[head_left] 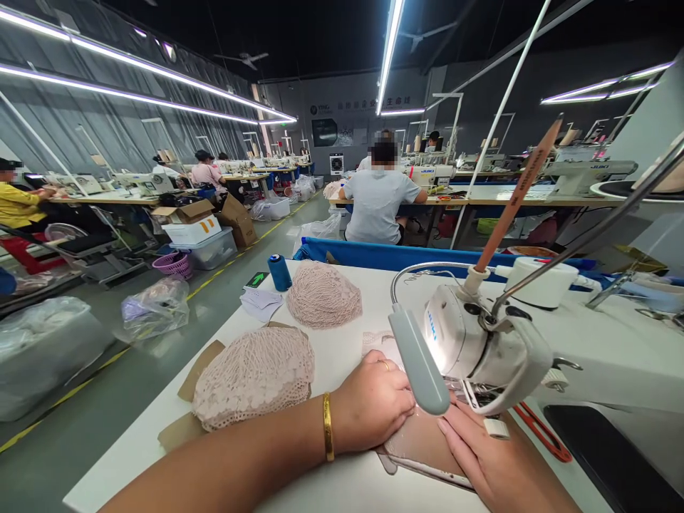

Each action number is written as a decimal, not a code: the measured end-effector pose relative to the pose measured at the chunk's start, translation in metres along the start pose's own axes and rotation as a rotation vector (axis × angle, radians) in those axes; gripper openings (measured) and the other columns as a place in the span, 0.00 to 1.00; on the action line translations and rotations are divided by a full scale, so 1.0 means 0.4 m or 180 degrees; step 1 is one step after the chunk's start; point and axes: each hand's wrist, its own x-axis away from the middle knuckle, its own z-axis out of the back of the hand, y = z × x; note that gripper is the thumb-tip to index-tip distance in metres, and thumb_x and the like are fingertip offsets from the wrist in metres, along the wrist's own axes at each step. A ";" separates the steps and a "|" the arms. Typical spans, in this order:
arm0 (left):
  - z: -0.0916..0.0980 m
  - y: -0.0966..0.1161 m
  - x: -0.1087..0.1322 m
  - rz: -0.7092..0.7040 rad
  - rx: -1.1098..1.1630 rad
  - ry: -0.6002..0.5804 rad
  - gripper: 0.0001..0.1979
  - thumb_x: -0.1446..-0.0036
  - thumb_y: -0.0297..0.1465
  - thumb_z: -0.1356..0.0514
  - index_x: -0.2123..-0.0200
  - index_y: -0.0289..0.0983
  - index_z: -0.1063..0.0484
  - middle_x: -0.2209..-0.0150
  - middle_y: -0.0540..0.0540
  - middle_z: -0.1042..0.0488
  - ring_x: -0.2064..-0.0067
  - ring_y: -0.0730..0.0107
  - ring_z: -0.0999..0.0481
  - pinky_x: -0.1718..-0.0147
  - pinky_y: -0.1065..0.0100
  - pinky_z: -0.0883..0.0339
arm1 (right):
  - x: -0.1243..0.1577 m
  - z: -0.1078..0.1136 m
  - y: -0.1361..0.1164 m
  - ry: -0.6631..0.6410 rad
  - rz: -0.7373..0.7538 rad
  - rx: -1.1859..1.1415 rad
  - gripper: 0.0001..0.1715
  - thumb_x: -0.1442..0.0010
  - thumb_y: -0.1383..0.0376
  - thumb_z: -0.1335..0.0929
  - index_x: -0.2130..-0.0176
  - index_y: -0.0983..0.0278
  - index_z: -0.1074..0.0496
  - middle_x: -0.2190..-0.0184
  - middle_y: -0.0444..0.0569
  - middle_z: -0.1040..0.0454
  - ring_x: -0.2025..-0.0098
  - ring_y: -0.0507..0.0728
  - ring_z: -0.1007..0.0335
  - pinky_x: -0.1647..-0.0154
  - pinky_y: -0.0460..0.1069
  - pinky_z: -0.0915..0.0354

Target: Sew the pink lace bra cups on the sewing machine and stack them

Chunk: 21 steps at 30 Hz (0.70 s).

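Observation:
My left hand [374, 402], with a gold bracelet [328, 427] at the wrist, has its fingers curled on a beige fabric piece [425, 445] beside the sewing machine head. My right hand [475, 445] lies flat on the same piece from the right, fingers stretched out towards the needle area. Part of those fingers is hidden behind the white JUKI sewing machine [454, 331] and its grey lamp [420, 363]. To the left of my left hand sit two stacks of pale pink lace pieces, a nearer lace stack [256, 377] and a farther lace stack [323, 296].
A blue thread spool [278, 272] and white paper slips [261, 303] lie at the table's far left edge. Red thread snips [542, 431] and a black phone [609, 459] are on the right. Ahead, a person in a light shirt [380, 196] sits at another machine.

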 end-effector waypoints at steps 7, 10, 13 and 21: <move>-0.005 -0.028 -0.004 0.0267 0.0306 0.0226 0.07 0.28 0.33 0.38 0.55 0.36 0.23 0.49 0.40 0.20 0.46 0.52 0.21 0.41 0.53 0.32 | 0.003 0.007 0.011 -0.0042 0.0152 -0.0060 0.22 0.25 0.66 0.40 0.44 0.55 0.22 0.48 0.53 0.15 0.46 0.67 0.15 0.46 0.61 0.19; 0.013 -0.029 -0.010 0.0587 0.0312 0.0158 0.13 0.32 0.39 0.32 0.55 0.35 0.23 0.46 0.37 0.21 0.44 0.48 0.22 0.43 0.52 0.29 | 0.016 -0.005 0.010 0.0038 0.0155 0.0063 0.21 0.25 0.64 0.37 0.40 0.57 0.22 0.47 0.55 0.16 0.47 0.67 0.15 0.50 0.59 0.18; 0.047 0.003 -0.002 0.0861 -0.0006 -0.0353 0.21 0.35 0.48 0.29 0.55 0.35 0.22 0.49 0.36 0.20 0.47 0.44 0.21 0.48 0.49 0.27 | 0.000 0.005 -0.008 0.0169 0.0107 -0.0236 0.22 0.26 0.65 0.36 0.38 0.58 0.23 0.48 0.54 0.15 0.52 0.62 0.13 0.55 0.52 0.18; 0.155 0.055 0.046 0.0289 0.0305 -0.0878 0.17 0.33 0.42 0.33 0.71 0.39 0.26 0.73 0.50 0.23 0.72 0.64 0.24 0.76 0.63 0.40 | -0.050 -0.010 -0.099 0.0433 0.0882 -0.0992 0.20 0.24 0.62 0.33 0.35 0.54 0.25 0.44 0.49 0.16 0.43 0.60 0.17 0.41 0.50 0.24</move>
